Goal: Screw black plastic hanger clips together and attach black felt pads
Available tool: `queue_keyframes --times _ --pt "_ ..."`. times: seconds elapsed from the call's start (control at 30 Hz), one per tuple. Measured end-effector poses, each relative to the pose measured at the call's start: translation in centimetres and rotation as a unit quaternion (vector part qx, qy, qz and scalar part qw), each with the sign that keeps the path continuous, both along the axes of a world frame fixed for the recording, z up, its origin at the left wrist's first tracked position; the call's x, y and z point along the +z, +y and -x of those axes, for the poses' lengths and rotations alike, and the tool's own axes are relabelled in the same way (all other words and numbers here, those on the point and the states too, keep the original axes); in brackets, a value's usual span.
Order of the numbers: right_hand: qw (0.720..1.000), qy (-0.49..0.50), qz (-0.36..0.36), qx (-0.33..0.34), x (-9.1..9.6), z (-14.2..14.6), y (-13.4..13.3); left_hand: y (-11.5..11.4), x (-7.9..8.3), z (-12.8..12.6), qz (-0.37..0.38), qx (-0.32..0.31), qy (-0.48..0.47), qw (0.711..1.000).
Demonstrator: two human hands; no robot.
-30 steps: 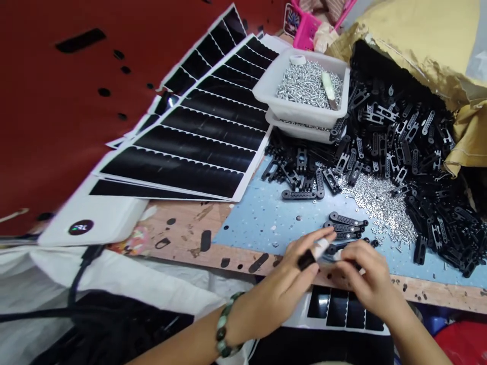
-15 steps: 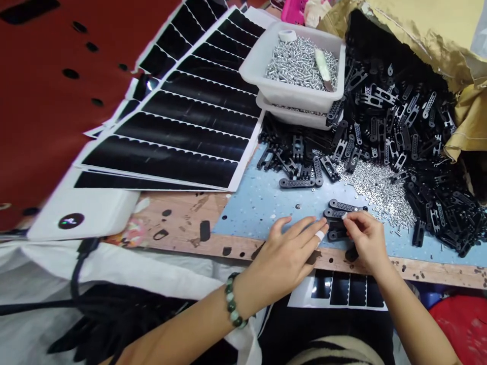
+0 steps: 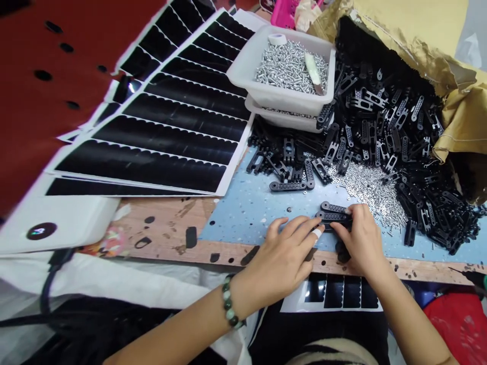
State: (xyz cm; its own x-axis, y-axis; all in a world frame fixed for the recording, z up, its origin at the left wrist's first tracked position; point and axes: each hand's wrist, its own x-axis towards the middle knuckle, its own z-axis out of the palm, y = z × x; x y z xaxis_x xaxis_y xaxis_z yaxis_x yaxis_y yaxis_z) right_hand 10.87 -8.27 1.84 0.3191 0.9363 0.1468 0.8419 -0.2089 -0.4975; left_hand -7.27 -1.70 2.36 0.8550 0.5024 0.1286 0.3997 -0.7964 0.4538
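Note:
Several long black plastic links [image 3: 332, 216] lie together near the front of the blue mat. My right hand [image 3: 363, 241] grips their right end between thumb and fingers. My left hand [image 3: 291, 251], with white tape round one finger, lies palm down and its fingers stretched out. Its fingertips touch the left end of the links. Behind the hands spreads a heap of small silver nuts and screws [image 3: 371, 190]. Loose black plastic parts [image 3: 380, 121] are piled beyond and to the right of it.
At the back stands a white tub [image 3: 281, 99] of silver screws, holding a tape roll [image 3: 277, 39], stacked on another tub. Sheets of black strips [image 3: 163, 134] cover the left, beside a white device [image 3: 76, 223] with a cable. A torn yellow sack [image 3: 422, 40] lies behind the pile.
My right hand went from pinching a small white bit over the links to gripping their right end. The left hand has stayed beside them. The camera view has shifted slightly.

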Motion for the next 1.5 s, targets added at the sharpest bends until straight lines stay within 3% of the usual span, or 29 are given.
queue_keyframes --times 0.1,0.2,0.3,0.4,0.5,0.57,0.63,0.73,0.9,1.23,1.5 --pt "0.986 0.061 -0.095 0.123 1.4 0.4 -0.5 0.2 0.7 -0.2 0.062 -0.018 -0.007 0.998" --pt "0.951 0.114 -0.114 0.264 2.5 1.5 -0.9 0.0 1.1 -0.4 0.122 -0.032 -0.021 0.992" --pt "0.943 0.116 -0.108 0.294 3.0 2.1 -1.3 -0.3 1.5 -0.1 0.179 -0.031 -0.045 0.982" --pt "0.95 0.17 -0.115 0.236 2.9 1.4 -1.7 -0.1 1.6 0.6 0.192 0.01 -0.083 0.978" --pt "0.959 0.252 -0.103 0.077 1.8 -0.1 -1.5 0.6 1.1 0.9 0.121 0.056 -0.065 0.989" --pt "0.949 0.306 -0.075 -0.01 0.7 -0.8 -0.9 1.1 0.6 0.8 0.06 0.036 -0.018 0.997" --pt "0.94 0.336 -0.05 -0.043 -0.5 -1.1 -0.2 1.2 0.2 0.5 0.017 0.008 0.016 1.0" --pt "0.946 0.321 -0.031 -0.039 -1.4 -0.7 0.7 0.8 -0.2 0.2 -0.012 0.002 0.024 1.0" --pt "0.965 0.259 -0.02 -0.028 -1.5 -0.3 1.1 0.4 -0.3 0.2 -0.029 0.003 0.02 0.999" --pt "0.964 0.265 0.005 -0.024 -1.6 -0.9 1.6 0.6 -0.4 0.3 -0.034 -0.004 0.017 0.999" --pt "0.988 0.153 0.017 -0.002 -1.8 -0.7 2.0 0.6 -0.4 -0.8 -0.034 0.009 0.024 0.999"
